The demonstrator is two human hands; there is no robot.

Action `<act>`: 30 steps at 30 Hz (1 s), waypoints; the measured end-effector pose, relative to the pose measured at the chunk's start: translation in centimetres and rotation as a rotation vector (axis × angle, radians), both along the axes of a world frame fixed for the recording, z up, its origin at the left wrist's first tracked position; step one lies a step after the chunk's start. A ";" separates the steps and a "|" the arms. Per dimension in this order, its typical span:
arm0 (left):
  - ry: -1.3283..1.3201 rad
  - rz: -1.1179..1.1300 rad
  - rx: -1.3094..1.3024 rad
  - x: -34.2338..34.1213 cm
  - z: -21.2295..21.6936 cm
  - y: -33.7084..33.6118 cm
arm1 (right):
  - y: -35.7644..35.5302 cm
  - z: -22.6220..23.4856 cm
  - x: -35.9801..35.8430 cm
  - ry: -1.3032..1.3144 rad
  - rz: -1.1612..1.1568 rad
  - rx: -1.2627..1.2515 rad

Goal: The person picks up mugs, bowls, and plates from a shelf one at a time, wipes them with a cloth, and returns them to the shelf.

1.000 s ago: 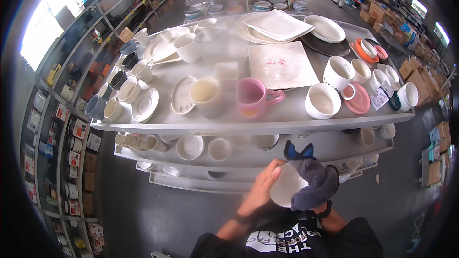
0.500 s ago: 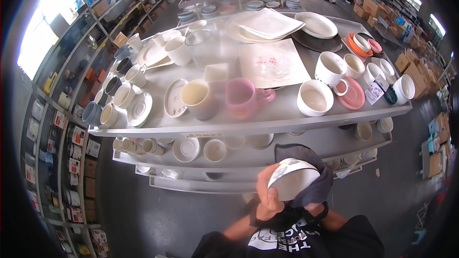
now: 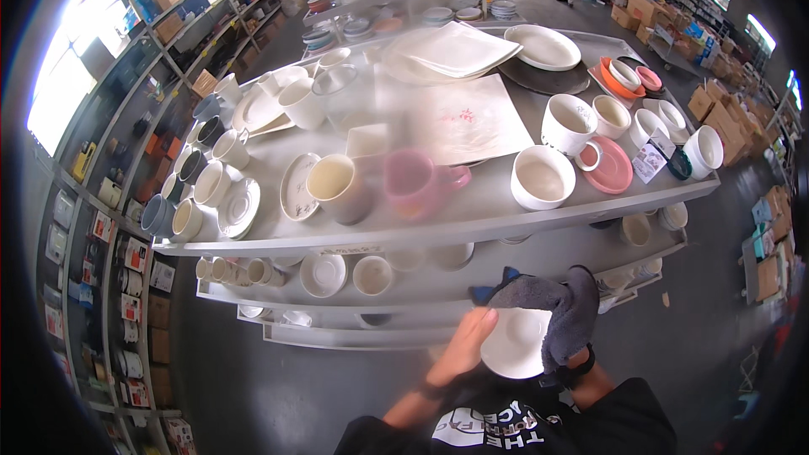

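Observation:
A white bowl is held in front of my chest, its smooth inside facing me. My left hand grips the bowl's left rim with fingers closed around it. A dark grey cloth drapes over the bowl's far and right rim and hangs partly inside it. My right hand is mostly covered by this cloth and presses it to the right side of the bowl; its fingers are hidden in the folds. A blue corner of the cloth sticks out at the far left of it.
Ahead stands a grey tiered shelf with its front edge just beyond the bowl. On its top tier are a pink mug, a cream cup, a white bowl, a pink saucer and square plates. Storage racks line the left.
The bowl has turned from tilted sideways to showing its inside, and sits slightly lower. The cloth has shifted over its far rim. My left hand has changed its grip along the edge.

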State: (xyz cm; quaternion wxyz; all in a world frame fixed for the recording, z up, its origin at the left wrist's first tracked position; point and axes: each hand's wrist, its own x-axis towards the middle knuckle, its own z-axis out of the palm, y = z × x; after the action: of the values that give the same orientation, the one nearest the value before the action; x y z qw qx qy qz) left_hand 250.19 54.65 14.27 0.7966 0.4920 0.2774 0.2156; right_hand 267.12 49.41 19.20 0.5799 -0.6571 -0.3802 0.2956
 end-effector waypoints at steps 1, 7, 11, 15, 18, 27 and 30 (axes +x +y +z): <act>-0.010 0.129 0.006 0.6 -1.4 -0.8 | -0.1 0.5 0.1 -0.085 -0.017 -0.071; -0.073 0.220 0.340 0.7 4.3 0.0 | -1.9 -2.4 -0.6 -0.350 -0.094 -0.010; -0.114 0.547 0.469 2.8 4.4 -1.6 | -1.5 -1.3 -2.3 -0.208 0.013 0.093; -0.188 0.557 0.354 3.2 3.7 -2.0 | -1.5 -1.7 -2.3 -0.138 -0.002 0.117; -0.198 0.453 0.365 2.9 2.9 -1.6 | -2.0 -2.9 -1.2 -0.158 -0.091 0.089; -0.221 0.201 0.154 3.1 2.5 -0.9 | -3.9 -4.0 -0.4 -0.220 -0.148 0.057; -0.185 0.370 0.368 3.1 2.2 -1.4 | -3.2 -3.1 -1.8 -0.069 0.000 0.143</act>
State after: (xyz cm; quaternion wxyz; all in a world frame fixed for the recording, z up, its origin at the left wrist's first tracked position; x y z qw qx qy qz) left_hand 253.30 53.21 16.44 0.6628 0.5475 0.2449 0.4483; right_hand 265.33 46.18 16.10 0.6119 -0.6238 -0.4201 0.2450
